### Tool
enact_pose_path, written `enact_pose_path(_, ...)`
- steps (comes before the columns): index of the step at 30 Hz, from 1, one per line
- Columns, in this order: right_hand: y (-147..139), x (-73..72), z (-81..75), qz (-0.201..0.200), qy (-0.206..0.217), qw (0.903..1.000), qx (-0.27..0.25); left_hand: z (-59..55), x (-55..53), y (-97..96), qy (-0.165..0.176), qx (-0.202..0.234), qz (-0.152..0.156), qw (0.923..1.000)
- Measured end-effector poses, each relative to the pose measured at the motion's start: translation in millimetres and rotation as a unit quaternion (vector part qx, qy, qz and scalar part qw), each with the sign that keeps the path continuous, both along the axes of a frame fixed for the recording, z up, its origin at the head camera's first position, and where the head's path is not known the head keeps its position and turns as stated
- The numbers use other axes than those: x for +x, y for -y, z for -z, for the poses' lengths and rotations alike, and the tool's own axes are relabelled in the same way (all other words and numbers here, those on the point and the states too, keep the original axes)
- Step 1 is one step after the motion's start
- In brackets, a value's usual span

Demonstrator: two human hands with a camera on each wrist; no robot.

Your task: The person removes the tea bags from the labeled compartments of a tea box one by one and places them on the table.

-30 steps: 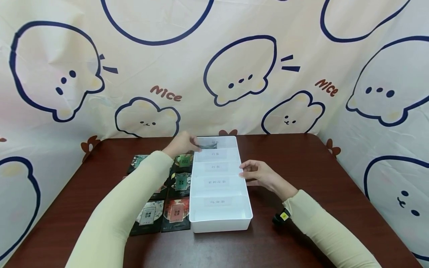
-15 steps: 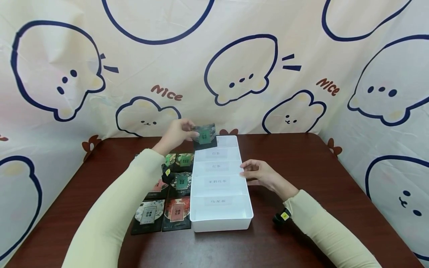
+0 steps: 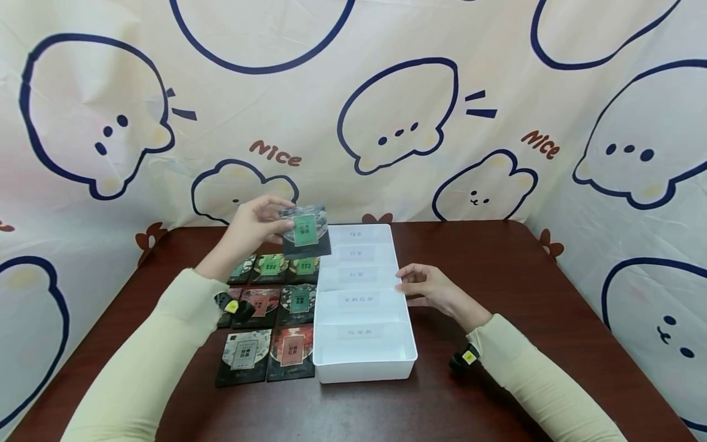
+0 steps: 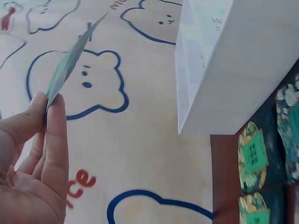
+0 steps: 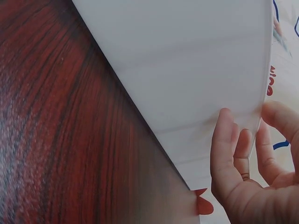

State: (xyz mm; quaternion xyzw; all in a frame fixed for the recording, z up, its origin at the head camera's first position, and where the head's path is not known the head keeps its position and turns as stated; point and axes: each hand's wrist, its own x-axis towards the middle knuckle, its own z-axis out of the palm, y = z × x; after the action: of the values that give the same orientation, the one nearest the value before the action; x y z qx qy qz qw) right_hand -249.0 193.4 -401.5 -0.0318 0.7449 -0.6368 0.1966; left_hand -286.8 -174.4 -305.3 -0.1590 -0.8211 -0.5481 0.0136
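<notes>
My left hand (image 3: 251,230) pinches a dark tea sachet (image 3: 305,231) with a green label between thumb and fingers. It is lifted beside the far left corner of a long white divided box (image 3: 364,372); the left wrist view shows the sachet (image 4: 65,67) edge-on. Each compartment of the box bears a paper label with Chinese tea names, and no sachet shows inside. At the box's right side, my right hand (image 3: 433,288) holds the rim. In the right wrist view the thumb (image 5: 280,116) meets the rim while a finger (image 5: 223,140) lies by the outer wall.
Several more tea sachets lie in rows left of the box, among them a red-labelled one (image 3: 293,351) and a grey-labelled one (image 3: 245,356). All stand on a dark brown table (image 3: 497,264). A cartoon-print cloth (image 3: 331,123) hangs behind.
My left hand has drawn the tea sachet up out of the box's farthest compartment, then moved left with it. My right hand has stayed at the box's rim.
</notes>
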Motion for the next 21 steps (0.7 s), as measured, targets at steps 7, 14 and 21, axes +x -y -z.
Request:
enact_pose_path(7,0.4,-1.1,1.7,-0.003,0.001,1.0000,-0.002,18.3,30.1,46.5,0.029,0.002,0.002,0.9996)
enact_pose_path(14,0.6,-0.8,1.0,0.002,-0.002,1.0000,0.006,51.5,57.5,93.9,0.078,-0.040,0.013,0.9960)
enact_pose_path(21,-0.7,-1.1,1.2,-0.008,-0.008,0.9999,-0.003,79.0,81.2,136.3,0.154,-0.065,0.017,0.9857)
